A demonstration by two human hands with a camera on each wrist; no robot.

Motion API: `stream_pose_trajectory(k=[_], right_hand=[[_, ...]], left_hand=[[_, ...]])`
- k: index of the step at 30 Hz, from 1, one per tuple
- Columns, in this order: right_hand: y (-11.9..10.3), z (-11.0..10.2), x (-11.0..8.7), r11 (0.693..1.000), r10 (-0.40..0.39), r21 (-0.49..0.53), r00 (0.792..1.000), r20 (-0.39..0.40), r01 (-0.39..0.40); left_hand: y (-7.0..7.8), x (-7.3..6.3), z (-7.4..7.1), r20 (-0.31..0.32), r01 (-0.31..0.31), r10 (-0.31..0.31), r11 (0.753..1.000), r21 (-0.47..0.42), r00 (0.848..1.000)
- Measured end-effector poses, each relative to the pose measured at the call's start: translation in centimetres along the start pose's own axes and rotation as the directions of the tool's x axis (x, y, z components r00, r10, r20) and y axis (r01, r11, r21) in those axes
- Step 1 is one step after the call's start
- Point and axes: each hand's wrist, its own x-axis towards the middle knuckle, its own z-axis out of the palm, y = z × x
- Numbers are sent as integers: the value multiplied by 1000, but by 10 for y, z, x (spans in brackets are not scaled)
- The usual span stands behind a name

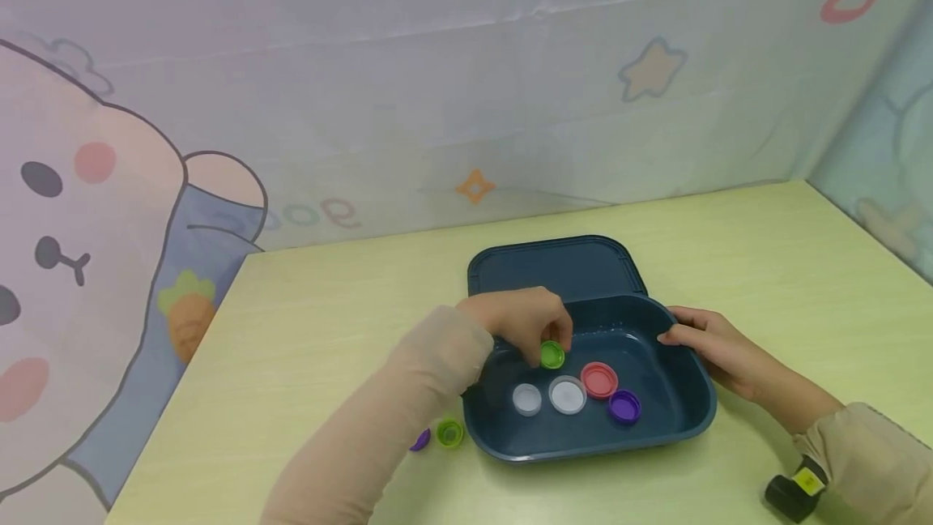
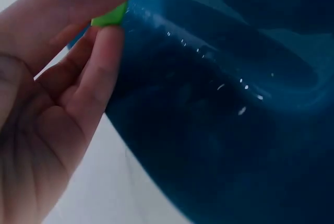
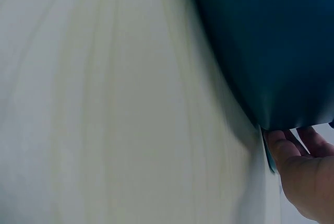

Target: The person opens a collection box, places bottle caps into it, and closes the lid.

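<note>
Between thumb and finger, my left hand (image 1: 526,318) pinches a small green bottle cap (image 1: 552,355) over a dark blue plastic box (image 1: 674,387). The left wrist view shows the same green cap from its edge. My right hand (image 1: 729,351) grips the box's right rim, thumb over the edge and fingers outside. On the box floor lie a clear whitish cap (image 1: 527,399), a larger white cap (image 1: 568,394), a red cap (image 1: 599,380) and a purple cap (image 1: 624,407). The right wrist view shows the box's outer wall (image 3: 276,51) and the fingers against it.
A dark blue lid (image 1: 557,267) lies behind the box. Left of the box are another green cap (image 1: 449,433) and a purple cap (image 1: 419,440), partly hidden by my left sleeve. A black device (image 1: 796,492) is at my right wrist. Printed cloth hangs behind the table.
</note>
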Motion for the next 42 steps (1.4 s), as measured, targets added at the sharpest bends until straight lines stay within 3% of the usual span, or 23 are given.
stream_pose_trajectory(k=[12, 33, 42], right_hand=[[1, 1, 1, 1000, -8, 7, 1000, 9, 8], [3, 2, 0, 1000, -9, 14, 1000, 4, 9], [1, 1, 0, 1000, -13, 7, 1000, 5, 13]], left_hand=[[9, 11, 11, 68, 65, -68, 997, 48, 995], [10, 16, 21, 99, 80, -84, 996, 43, 991], [9, 11, 12, 79, 76, -76, 997, -1, 994]])
